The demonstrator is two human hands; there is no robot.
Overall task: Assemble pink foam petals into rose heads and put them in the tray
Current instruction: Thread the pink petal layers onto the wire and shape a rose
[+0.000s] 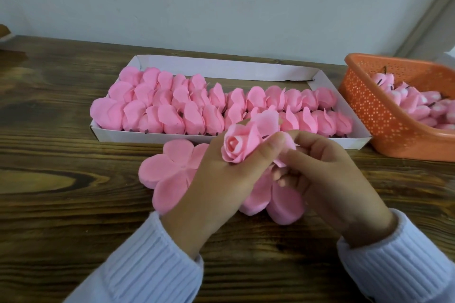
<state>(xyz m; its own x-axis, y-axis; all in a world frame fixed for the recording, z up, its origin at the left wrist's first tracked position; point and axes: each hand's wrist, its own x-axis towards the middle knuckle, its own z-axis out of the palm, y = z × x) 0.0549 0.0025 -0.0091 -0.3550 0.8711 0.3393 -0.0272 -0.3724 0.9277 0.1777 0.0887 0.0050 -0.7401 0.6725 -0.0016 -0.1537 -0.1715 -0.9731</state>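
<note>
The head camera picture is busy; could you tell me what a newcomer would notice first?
A half-made pink foam rose head, gripped between the left hand and right hand at centre, draws the eye first. Behind it a white cardboard tray holds rows of pink roses, and an orange perforated plastic basket of buds stands at right.

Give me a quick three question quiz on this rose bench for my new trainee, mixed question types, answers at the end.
1. True or false: the orange basket stands right of the white tray.
2. What lies on the table beneath the left hand? A scissors, B flat petal pieces, C glue bottle.
3. Fill in: the right hand pinches a petal of the ___ held in the left hand.
Key: 1 true; 2 B; 3 rose head.
</note>
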